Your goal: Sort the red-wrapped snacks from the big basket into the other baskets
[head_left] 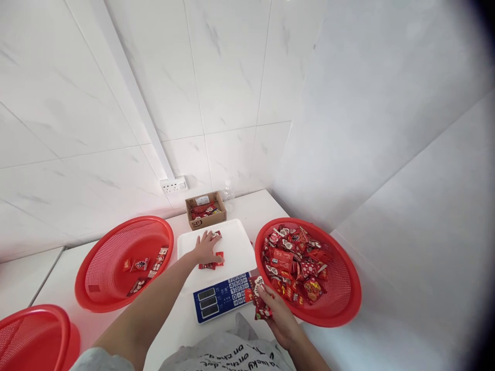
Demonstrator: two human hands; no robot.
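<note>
My left hand (pixel 204 249) lies over the white weighing tray (pixel 240 242) of a digital scale, fingers spread. Small red packets rest around it: one packet (pixel 215 234) by the fingertips, another packet (pixel 219 256) beside the thumb, and a darker packet (pixel 207 266) below the palm. Part of these is covered by the hand. My right hand (pixel 277 315) is closed around red snack packets (pixel 261 304) in front of the scale's blue keypad panel (pixel 222 299). How many packets it grips I cannot tell.
To the right, a red mesh basket (pixel 350 288) holds many red packets. Another red basket (pixel 83 281) at left has several packets; a third basket (pixel 58 314) shows at lower left. Behind the scale stand a cardboard box (pixel 209 220) with packets and a clear plastic bottle (pixel 229 191).
</note>
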